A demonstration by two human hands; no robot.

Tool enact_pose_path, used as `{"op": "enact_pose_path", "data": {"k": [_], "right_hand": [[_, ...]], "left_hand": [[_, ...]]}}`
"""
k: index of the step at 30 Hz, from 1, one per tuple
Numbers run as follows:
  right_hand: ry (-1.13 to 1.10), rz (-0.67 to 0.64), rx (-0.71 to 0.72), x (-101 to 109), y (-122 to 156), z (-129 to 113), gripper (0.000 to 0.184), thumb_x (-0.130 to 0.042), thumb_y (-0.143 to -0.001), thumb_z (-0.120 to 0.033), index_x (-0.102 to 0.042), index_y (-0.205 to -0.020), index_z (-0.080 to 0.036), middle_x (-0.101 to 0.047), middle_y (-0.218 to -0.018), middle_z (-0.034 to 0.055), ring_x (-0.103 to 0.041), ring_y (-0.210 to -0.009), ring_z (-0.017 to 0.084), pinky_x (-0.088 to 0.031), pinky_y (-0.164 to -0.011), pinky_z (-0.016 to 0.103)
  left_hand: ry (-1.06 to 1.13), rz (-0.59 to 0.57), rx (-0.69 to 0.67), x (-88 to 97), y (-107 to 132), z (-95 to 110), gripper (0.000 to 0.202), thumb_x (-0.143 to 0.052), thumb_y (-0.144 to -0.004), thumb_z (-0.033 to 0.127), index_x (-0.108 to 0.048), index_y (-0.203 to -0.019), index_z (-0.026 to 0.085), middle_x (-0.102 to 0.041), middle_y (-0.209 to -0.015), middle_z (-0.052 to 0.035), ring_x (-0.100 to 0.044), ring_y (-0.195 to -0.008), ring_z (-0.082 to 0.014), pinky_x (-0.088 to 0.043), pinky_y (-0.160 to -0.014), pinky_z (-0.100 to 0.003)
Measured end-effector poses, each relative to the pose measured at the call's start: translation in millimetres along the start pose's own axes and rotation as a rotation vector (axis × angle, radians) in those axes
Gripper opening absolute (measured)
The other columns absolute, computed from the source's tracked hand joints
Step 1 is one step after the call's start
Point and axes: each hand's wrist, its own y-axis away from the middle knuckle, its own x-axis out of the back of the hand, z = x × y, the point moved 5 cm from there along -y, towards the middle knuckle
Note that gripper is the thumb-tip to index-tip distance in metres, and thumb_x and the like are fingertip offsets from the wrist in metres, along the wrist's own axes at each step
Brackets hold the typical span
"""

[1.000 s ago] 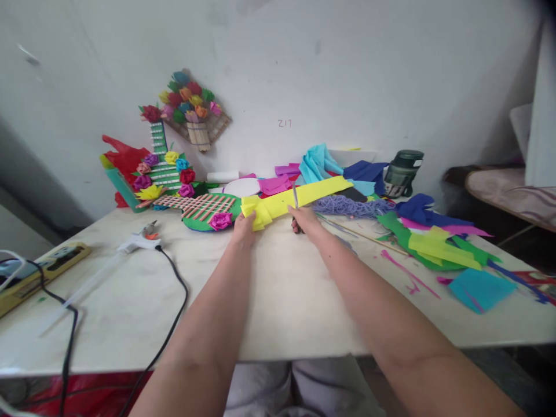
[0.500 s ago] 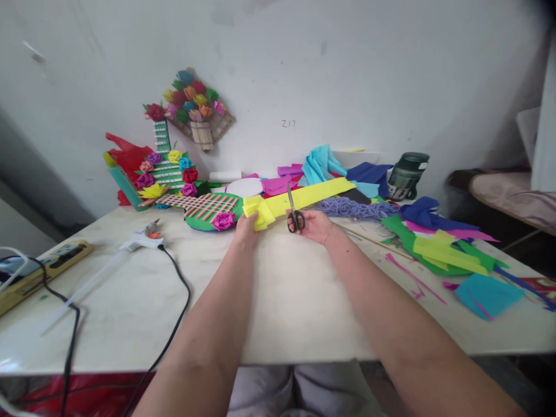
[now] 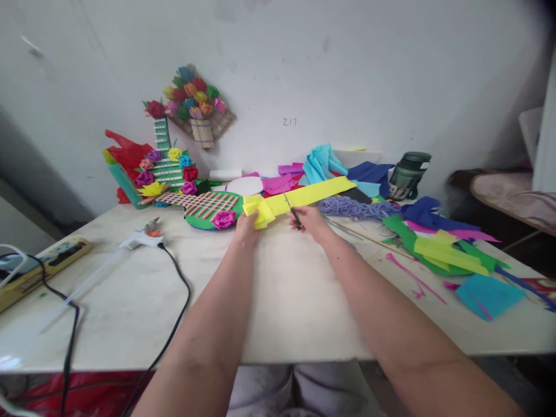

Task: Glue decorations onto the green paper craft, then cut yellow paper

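Note:
My left hand is closed on the folded end of a long strip of yellow crepe paper, which stretches away to the right. In my right hand is a pair of scissors with dark handles, its blades pointing up across the strip's near edge. I cannot tell whether the blades have cut into the paper. Just left of my left hand lies a green guitar-shaped craft with stick rows, strings and a pink paper rose.
A white glue gun with its cord and a power strip lie at the left. Behind stand a flower-decorated craft and a paper bouquet. Purple yarn, a dark bottle and coloured paper scraps are at the right.
The scissors have turned in my right hand, from blades upright with handle loops facing me to blades tilted over the yellow strip. My left hand has stayed on the folded end.

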Motion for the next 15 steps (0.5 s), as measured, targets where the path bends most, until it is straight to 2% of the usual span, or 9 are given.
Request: {"op": "enact_pose_path", "data": {"k": [4, 7, 11, 15], "right_hand": [[0.597, 0.204, 0.204, 8.3, -0.5, -11.8, 0.014, -0.067, -0.069, -0.029, -0.069, -0.081, -0.021, -0.069, -0.071, 0.0038, -0.064, -0.073, 0.020, -0.044, -0.058, 0.025], [0.927, 0.259, 0.227, 13.1, 1.3, -14.2, 0.023, -0.061, -0.074, -0.030, -0.067, -0.095, -0.023, -0.070, -0.089, 0.0069, -0.062, -0.087, 0.024, -0.043, -0.070, 0.030], [1.054, 0.282, 0.236, 15.9, 4.1, -15.5, 0.028, -0.055, -0.078, -0.029, -0.062, -0.105, -0.026, -0.067, -0.099, 0.0061, -0.060, -0.090, 0.023, -0.041, -0.072, 0.030], [1.053, 0.292, 0.283, 10.3, 9.0, -20.2, 0.037, -0.059, -0.074, -0.041, -0.059, -0.107, -0.023, -0.064, -0.102, 0.0088, -0.058, -0.093, 0.024, -0.040, -0.073, 0.031]], "left_hand": [[-0.022, 0.019, 0.000, -1.8, 2.3, 1.6, 0.029, -0.059, -0.070, 0.005, -0.059, -0.098, 0.014, -0.068, -0.084, -0.0069, -0.066, -0.083, -0.0215, -0.054, -0.076, -0.037], [-0.037, 0.051, 0.004, -2.5, 4.4, 2.9, 0.025, -0.057, -0.071, 0.002, -0.059, -0.093, 0.014, -0.067, -0.080, -0.0058, -0.066, -0.083, -0.0208, -0.054, -0.076, -0.036], [-0.037, 0.055, -0.009, -2.6, 4.2, 3.5, 0.021, -0.057, -0.070, 0.001, -0.059, -0.086, 0.013, -0.067, -0.082, -0.0069, -0.065, -0.086, -0.0222, -0.053, -0.078, -0.037], [-0.032, 0.035, -0.015, -2.4, 2.6, 2.0, 0.020, -0.056, -0.070, 0.002, -0.059, -0.086, 0.013, -0.067, -0.081, -0.0066, -0.065, -0.086, -0.0226, -0.052, -0.080, -0.038]]}}
